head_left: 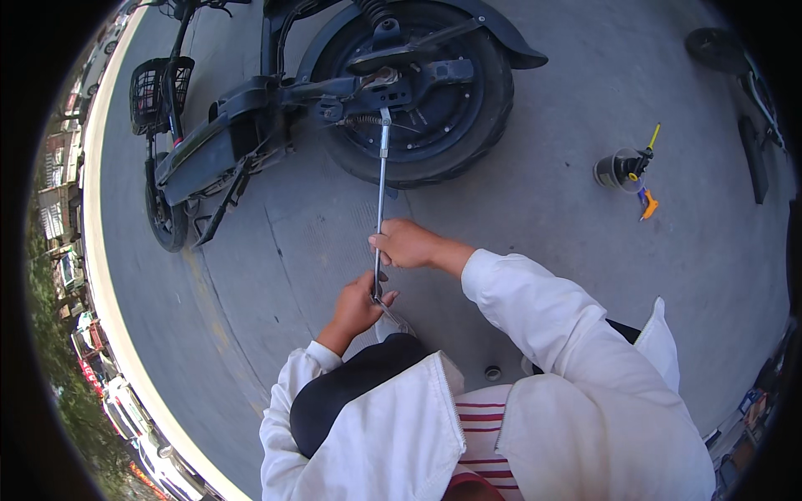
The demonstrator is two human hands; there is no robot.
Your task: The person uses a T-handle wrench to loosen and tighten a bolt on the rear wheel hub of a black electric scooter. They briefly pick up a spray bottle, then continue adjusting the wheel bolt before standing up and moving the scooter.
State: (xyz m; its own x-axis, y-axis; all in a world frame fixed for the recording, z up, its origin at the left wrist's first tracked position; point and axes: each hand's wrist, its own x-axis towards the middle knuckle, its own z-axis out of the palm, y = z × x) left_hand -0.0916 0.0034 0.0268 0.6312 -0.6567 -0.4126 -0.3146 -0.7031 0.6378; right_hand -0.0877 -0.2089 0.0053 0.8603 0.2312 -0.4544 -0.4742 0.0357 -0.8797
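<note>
Small grey container with yellow-handled tool [625, 167], orange tool [647, 204], parked cars [125, 409]

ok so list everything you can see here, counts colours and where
black electric scooter: one, black, lying on its side across the top, rear wheel toward the person
long metal socket wrench: one, silver, running from the wheel hub down to both hands
small grey canister: one, grey, on the concrete at right
yellow and blue hand tool: one, beside the canister
small round metal part: one, grey, on the ground by the right sleeve
grey concrete ground: one, under everything
parked vehicles: several, along the left rim
left hand: one, gripping the wrench's lower end
right hand: one, gripping the shaft just above
</note>
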